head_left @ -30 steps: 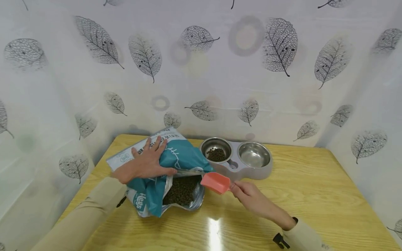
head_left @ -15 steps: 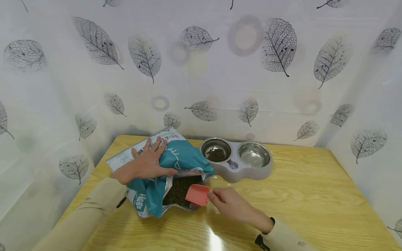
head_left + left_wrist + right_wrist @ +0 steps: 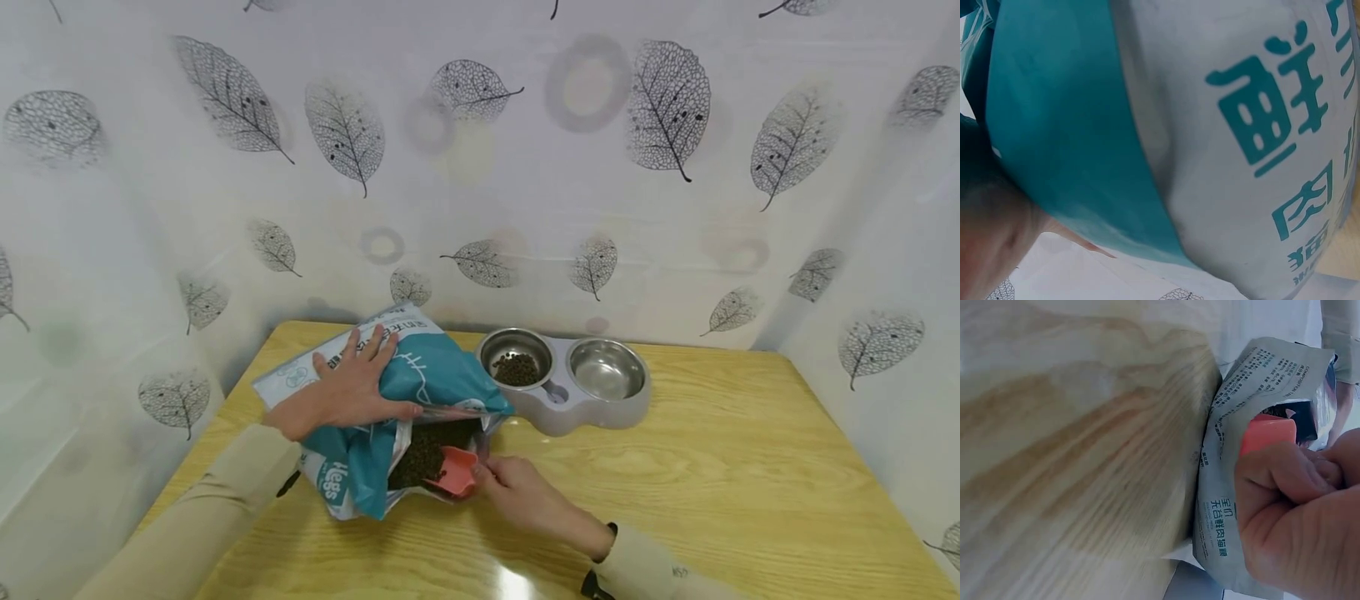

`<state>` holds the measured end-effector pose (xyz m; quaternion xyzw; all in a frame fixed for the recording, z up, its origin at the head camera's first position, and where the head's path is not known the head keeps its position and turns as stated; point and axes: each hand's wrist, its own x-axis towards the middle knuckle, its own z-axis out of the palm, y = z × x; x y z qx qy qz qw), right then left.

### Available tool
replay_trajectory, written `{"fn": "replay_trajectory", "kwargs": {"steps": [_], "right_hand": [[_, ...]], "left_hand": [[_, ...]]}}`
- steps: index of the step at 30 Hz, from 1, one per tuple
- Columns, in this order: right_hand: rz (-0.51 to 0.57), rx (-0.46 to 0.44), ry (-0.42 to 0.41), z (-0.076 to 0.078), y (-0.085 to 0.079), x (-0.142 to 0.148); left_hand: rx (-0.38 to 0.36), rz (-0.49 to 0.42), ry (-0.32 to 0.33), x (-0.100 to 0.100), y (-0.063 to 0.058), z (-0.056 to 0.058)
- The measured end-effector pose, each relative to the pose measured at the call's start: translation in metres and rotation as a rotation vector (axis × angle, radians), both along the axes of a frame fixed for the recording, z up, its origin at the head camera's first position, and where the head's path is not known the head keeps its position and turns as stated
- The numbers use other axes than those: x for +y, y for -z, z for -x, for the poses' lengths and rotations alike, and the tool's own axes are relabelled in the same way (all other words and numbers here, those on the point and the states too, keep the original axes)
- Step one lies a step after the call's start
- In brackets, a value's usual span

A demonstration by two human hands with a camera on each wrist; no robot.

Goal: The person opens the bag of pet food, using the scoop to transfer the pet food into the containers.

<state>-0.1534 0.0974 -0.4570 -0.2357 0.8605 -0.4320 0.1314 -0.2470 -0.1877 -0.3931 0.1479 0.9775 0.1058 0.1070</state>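
Observation:
A teal and white pet food bag (image 3: 442, 367) lies on its side at the left of the table, its mouth facing front right. Brown kibble (image 3: 420, 458) shows inside the opening. My left hand (image 3: 345, 392) rests on top of the bag with its fingers spread straight. In the left wrist view the bag's printed side (image 3: 1085, 125) fills most of the picture. My right hand (image 3: 528, 500) grips the handle of a pink scoop (image 3: 457, 472), whose bowl is in the bag's mouth with a few kibbles at its front edge. The right wrist view shows the curled fingers beside the scoop (image 3: 1269, 434).
Behind and to the right of the bag stands a grey double feeder (image 3: 562, 421) with two steel bowls. The left bowl (image 3: 489, 350) holds some kibble; the right bowl (image 3: 607, 379) shows bare metal. A leaf-patterned curtain (image 3: 525, 208) closes off the table's (image 3: 735, 467) back and sides.
My right hand has carried the scoop leftward and down from outside the bag into its mouth, among the kibble. The left hand and the bag have stayed in place.

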Motion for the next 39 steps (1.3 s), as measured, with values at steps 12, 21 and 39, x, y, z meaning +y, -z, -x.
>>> {"fn": "replay_trajectory", "kwargs": {"steps": [12, 21, 39], "right_hand": [[0.045, -0.057, 0.039, -0.006, -0.002, 0.012], [0.183, -0.048, 0.024, -0.010, -0.005, 0.019], [0.515, -0.081, 0.034, -0.006, -0.015, 0.031]], "left_hand": [[0.006, -0.010, -0.002, 0.000, 0.000, -0.001], [0.003, -0.005, 0.002, 0.001, -0.001, -0.001], [0.006, -0.010, 0.004, 0.001, -0.002, -0.001]]}}
